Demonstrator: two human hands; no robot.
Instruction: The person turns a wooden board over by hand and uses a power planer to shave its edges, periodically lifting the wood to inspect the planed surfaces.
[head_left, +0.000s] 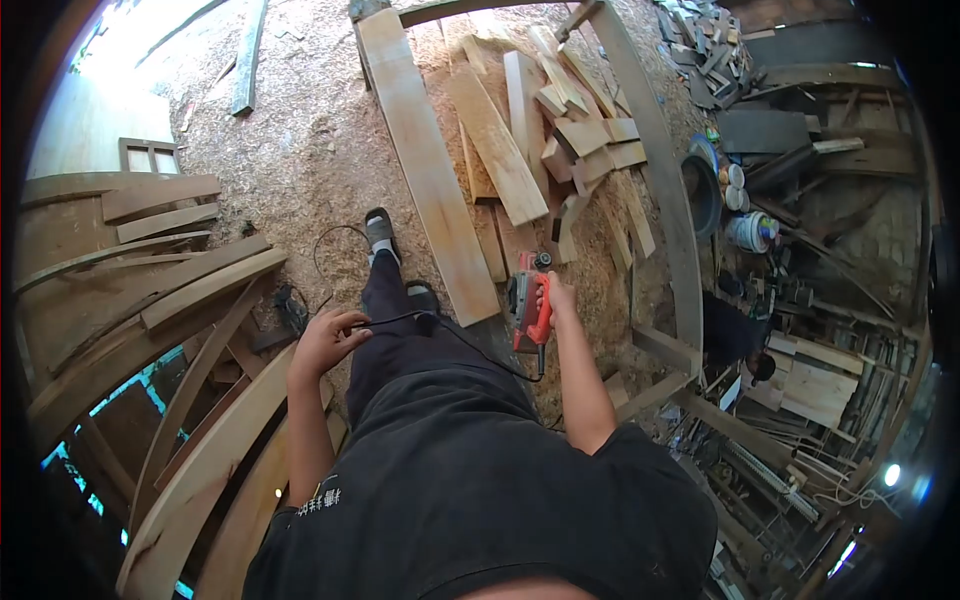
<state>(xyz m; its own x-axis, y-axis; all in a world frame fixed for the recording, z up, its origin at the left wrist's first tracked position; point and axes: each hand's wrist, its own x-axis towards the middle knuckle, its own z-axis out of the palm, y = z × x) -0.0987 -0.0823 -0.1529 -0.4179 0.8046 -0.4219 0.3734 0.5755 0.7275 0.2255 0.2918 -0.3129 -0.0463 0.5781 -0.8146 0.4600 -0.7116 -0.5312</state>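
My right hand [562, 300] is wrapped round the handle of a red power planer [528, 305], held beside the near end of a long pale board [430, 170]. A black cord [480, 352] runs from the planer's handle across my front to my left hand [330, 340]. The fingers of my left hand are closed on that cord, over my left thigh. Cut wood blocks and planks [500, 150] lie piled to the right of the long board.
A wooden frame [655, 110] borders the pile. Curved boards [215, 440] lean at the left. Shavings cover the floor [300, 130]. A tyre [700, 195] and a white bucket [748, 232] stand at the right, near another person [735, 330]. A small window-like frame [150, 157] is at the left.
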